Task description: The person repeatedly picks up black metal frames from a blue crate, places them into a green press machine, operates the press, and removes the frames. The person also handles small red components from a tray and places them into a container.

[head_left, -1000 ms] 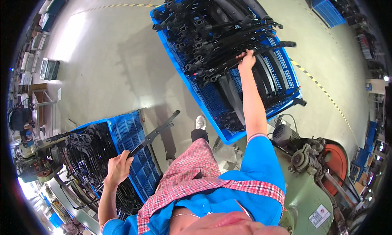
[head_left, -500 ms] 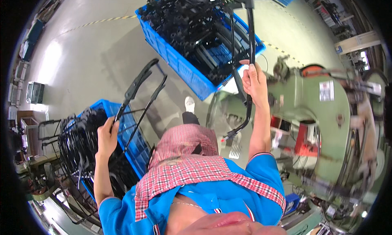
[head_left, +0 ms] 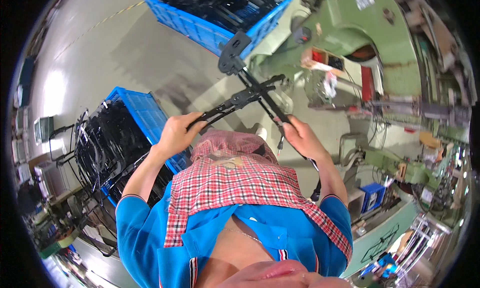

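My left hand (head_left: 179,134) is closed round a black tubular frame (head_left: 240,99) with jointed, doubled bars, held out in front of my apron. In my right hand (head_left: 303,139) is a second black frame, a long two-bar one with a broad plastic end piece (head_left: 232,54) at its far end. The two frames cross in front of me; whether they touch I cannot tell. The lower end of the right-hand frame hangs beside my right forearm. Left of me, a blue crate (head_left: 141,113) holds a pile of similar black frames (head_left: 102,138).
A large blue crate (head_left: 195,34) full of black parts stands ahead on the grey floor. To the right is a big green press-like machine (head_left: 400,53), with a smaller green machine (head_left: 395,163) nearer. A small blue bin (head_left: 372,195) lies at the lower right.
Both hands have come together, bringing the two frames from wide apart to crossing in front of me. My view has turned toward the right, with the green machine more fully seen.
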Motion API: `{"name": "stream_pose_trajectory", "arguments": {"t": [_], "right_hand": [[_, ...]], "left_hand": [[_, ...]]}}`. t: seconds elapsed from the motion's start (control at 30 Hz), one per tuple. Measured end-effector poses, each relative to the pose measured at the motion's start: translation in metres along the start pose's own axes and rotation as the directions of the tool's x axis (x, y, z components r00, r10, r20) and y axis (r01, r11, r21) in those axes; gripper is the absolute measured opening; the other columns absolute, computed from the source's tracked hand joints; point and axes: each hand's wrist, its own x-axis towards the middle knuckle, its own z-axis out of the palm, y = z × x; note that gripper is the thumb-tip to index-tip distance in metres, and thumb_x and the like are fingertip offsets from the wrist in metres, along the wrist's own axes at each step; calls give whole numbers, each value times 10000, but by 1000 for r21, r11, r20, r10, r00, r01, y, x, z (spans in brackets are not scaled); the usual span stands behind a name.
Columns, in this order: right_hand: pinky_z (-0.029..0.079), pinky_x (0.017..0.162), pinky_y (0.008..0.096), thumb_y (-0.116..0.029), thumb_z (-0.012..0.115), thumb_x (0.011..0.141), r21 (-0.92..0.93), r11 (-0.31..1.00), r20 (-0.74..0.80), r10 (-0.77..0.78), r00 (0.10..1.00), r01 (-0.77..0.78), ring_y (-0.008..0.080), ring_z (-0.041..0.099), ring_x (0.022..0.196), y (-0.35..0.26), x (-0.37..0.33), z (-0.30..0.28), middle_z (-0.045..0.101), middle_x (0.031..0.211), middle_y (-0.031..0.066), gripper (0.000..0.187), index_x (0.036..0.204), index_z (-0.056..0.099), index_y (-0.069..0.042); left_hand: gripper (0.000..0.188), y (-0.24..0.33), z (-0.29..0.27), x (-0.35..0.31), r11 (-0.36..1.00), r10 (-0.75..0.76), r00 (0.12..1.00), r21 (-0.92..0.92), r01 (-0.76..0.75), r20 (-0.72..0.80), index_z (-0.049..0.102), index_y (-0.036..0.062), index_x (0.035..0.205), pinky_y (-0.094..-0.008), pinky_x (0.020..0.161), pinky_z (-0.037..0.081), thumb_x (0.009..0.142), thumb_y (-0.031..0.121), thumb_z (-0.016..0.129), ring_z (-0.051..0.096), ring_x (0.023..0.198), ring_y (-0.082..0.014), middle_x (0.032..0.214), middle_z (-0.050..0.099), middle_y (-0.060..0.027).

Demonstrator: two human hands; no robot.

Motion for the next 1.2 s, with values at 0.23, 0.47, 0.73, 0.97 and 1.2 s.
{"name": "stream_pose_trajectory", "arguments": {"t": [0.23, 0.47, 0.73, 0.97, 1.2], "right_hand": [[420, 517, 331, -269, 578, 968, -60, 996, -83, -71, 994, 66, 163, 566, 549, 110, -81, -43, 572, 624, 94, 268, 929, 585, -4], [444, 553, 453, -315, 654, 892, -277, 961, -250, -45, 967, -27, 408, 584, 608, 170, -116, -110, 605, 662, 191, 306, 821, 625, -19], [467, 564, 502, -341, 606, 927, -522, 853, -333, -222, 916, 17, 435, 614, 648, 189, -94, -166, 631, 680, 194, 455, 1316, 437, -175], [478, 614, 514, -311, 586, 938, -593, 805, -304, -217, 928, -6, 450, 612, 675, 177, -66, -196, 617, 698, 247, 671, 1510, 244, -240], [464, 619, 491, -174, 633, 905, -502, 857, -328, -314, 891, 117, 468, 598, 699, 195, -52, -196, 602, 738, 277, 593, 1447, 393, -191]], "left_hand": [[317, 64, 159, 47, 977, 203, 948, 11, -212, 246, 601, 3, 1157, -470, 667, 476, 871, 136, 631, 598, 772, -417, 854, 630, -212], [231, 131, 269, 100, 947, 193, 941, 197, -253, 278, 620, 38, 1055, -471, 653, 503, 900, 209, 606, 624, 756, -391, 875, 648, -201], [208, 159, 291, 167, 939, 223, 951, 214, -268, 214, 599, 91, 1022, -486, 620, 467, 917, 271, 606, 597, 732, -407, 766, 620, -192], [342, 170, 277, 210, 921, 160, 942, 299, -250, 297, 604, 102, 1093, -507, 722, 480, 970, 397, 483, 610, 825, -400, 844, 643, -193], [328, 165, 287, 226, 892, 200, 900, 308, -331, 386, 615, 153, 1171, -502, 716, 514, 958, 374, 500, 633, 828, -390, 886, 670, -163]]}}
